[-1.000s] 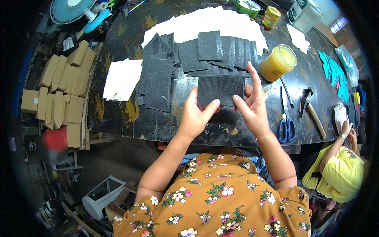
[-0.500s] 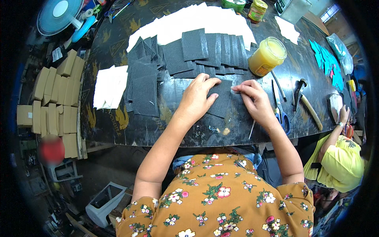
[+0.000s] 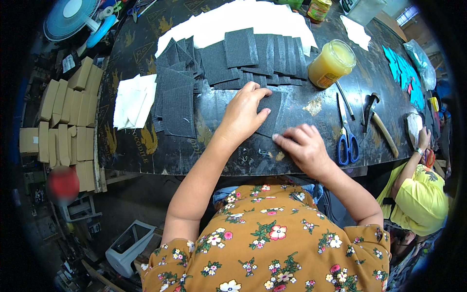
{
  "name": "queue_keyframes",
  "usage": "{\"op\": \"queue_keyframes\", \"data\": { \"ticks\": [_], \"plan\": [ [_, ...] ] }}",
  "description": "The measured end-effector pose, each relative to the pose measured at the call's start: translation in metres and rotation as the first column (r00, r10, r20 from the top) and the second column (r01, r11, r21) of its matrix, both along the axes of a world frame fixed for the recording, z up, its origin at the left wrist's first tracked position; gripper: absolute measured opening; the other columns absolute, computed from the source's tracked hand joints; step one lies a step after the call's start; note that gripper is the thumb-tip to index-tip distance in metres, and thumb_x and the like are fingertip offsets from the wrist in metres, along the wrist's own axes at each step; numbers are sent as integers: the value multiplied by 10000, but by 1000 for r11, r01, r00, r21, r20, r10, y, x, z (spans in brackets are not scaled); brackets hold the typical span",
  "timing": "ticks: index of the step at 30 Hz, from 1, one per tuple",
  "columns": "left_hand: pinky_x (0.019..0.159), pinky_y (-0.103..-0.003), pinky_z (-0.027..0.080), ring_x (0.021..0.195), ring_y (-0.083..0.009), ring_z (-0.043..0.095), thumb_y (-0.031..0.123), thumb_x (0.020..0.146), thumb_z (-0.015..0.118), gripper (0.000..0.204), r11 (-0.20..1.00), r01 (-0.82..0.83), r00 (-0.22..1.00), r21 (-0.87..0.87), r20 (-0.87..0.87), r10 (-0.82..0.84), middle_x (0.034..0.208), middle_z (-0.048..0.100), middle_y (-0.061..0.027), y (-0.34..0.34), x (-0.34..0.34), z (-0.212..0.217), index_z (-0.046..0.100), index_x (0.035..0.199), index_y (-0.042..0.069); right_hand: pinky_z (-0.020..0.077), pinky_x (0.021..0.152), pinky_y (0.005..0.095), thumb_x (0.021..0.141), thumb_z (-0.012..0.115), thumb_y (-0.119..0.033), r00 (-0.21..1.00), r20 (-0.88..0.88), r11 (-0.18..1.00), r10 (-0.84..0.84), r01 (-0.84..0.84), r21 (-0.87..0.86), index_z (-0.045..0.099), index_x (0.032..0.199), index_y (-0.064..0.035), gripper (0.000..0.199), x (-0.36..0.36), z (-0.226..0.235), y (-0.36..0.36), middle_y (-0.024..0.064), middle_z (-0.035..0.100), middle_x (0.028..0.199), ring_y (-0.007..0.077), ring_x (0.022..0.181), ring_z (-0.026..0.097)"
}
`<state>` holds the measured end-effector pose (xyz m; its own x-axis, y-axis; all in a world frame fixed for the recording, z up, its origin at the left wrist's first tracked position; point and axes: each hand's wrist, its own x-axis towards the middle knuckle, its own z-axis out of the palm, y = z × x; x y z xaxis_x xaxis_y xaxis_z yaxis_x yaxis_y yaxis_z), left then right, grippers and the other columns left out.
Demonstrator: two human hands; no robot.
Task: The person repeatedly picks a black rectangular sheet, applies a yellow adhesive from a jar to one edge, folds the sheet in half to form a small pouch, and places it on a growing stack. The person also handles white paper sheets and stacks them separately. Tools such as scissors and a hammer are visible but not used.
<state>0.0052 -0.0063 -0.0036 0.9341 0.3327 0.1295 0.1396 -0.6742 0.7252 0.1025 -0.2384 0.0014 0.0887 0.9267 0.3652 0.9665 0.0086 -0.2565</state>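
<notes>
- L hand (image 3: 245,109): fingers part-spread, thumb apart, resting on a thin dark-grey rect. piece of ribbed, fabric-like sheet (image 3: 273,111); grip is loose, not clenched.
- R hand (image 3: 305,146): fingers loosely curled, tip at the piece's near corner; can't tell if the grip pinches it or just touches.
- Piece lies b/w both hands on the shiny black tabletop w/ gold prints (image 3: 165,159), partly hidden under the L hand.
- Handling (judged): v. light, soft & bendy, prob. not fragile; ribbed face shouldn't slip much in fingers, but could slide on the smooth top. Pale band along its R edge might be tacky, can't be sure.
- Best hold: pinch a corner or edge, other palm pinning the middle; avoid the pale band.
- Nearby: stack of dark-grey sheet pieces (image 3: 178,109) to the L, overlapping row of similar pieces (image 3: 242,48) beyond, clear jar of pale-yellow paste (image 3: 333,63) & blue-handled metal scissors (image 3: 348,147) to the R.
</notes>
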Motion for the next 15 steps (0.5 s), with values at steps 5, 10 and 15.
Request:
{"op": "queue_keyframes", "data": {
  "ticks": [5,10,15],
  "plan": [
    [1091,-464,528,1269,-426,651,126,885,830,440,999,2,1000,-34,-1,-2,1328,652,-213,1,1,-3,729,1306,45,505,840,408,810,747,-42,970,-237,996,-61,73,44,790,1129,-113,330,1,2,4,67,683,1083,285,985,647],
    [1063,-483,538,1229,-427,658,84,902,795,410,1000,9,988,28,156,-13,1292,644,-201,-4,-3,4,700,1297,32,506,865,446,746,747,52,964,-264,998,-40,49,29,770,1022,-102,317,11,3,5,93,667,1071,324,1006,645],
    [1095,-415,505,1237,-299,669,32,886,748,418,982,-188,843,-4,513,164,1254,686,-147,51,15,28,684,1299,39,555,919,427,840,683,100,819,-529,960,-224,279,26,760,1164,-60,370,10,-6,0,139,660,1120,335,1037,669]
  ]
}}
